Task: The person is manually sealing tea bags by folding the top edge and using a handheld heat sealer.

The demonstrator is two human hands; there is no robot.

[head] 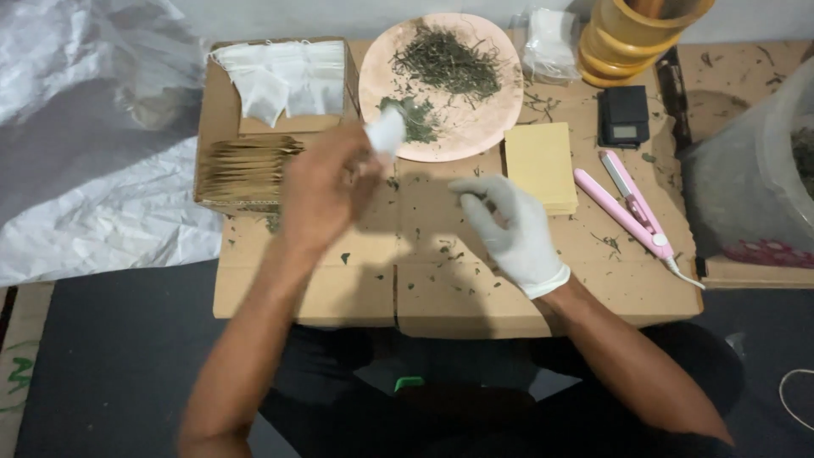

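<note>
My bare left hand (326,187) holds a small white tea bag (386,131) up over the near rim of a pink plate (500,110) that carries dried green leaves (445,64). My right hand (509,225) wears a white glove and hovers over the cardboard surface (356,280), fingers curled with the fingertips close together; I see nothing in them. Leaf crumbs are scattered under both hands.
A cardboard box (222,102) at the left holds white empty bags (288,76) and a row of brown sachets (246,165). Yellow envelopes (540,165), a pink heat sealer (632,208), a small black scale (624,114), a yellow container (636,34) and a clear bag (746,178) lie to the right.
</note>
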